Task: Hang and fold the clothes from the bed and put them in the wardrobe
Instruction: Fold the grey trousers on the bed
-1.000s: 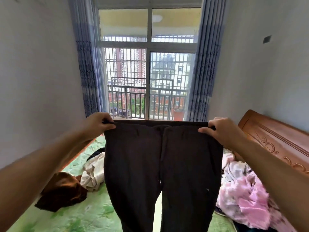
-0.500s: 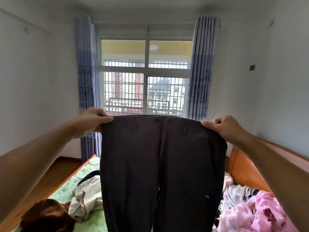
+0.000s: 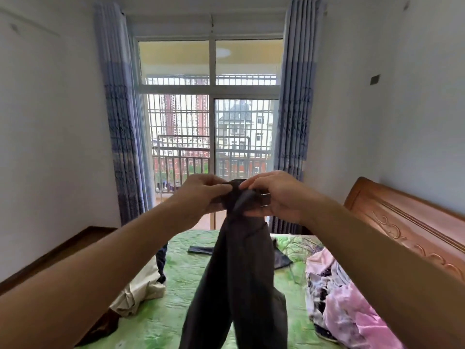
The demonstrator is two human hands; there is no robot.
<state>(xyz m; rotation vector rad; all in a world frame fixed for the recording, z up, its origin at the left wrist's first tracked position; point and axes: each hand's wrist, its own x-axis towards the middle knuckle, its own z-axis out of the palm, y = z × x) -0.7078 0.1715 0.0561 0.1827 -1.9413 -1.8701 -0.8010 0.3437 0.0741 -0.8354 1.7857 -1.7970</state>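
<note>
A pair of dark grey trousers (image 3: 239, 278) hangs in front of me over the bed (image 3: 181, 306), folded lengthwise with the two waist ends brought together. My left hand (image 3: 201, 195) and my right hand (image 3: 274, 195) meet at the top, each pinching the waistband. The legs hang down side by side past the bottom of the view. A beige garment (image 3: 141, 288) and a brown one (image 3: 100, 328) lie on the bed's left side. A pink and white pile (image 3: 349, 311) lies on its right.
The bed has a green cover and a carved wooden headboard (image 3: 407, 222) at the right. A dark garment (image 3: 201, 249) lies flat at the bed's far end. Ahead are a barred balcony door (image 3: 211, 137) with blue curtains, and a strip of wooden floor (image 3: 83, 240) at left.
My hands were apart, holding the trousers spread wide by the waistband. They have come together in the middle, so the trousers now hang folded in half lengthwise, and the view has tilted down.
</note>
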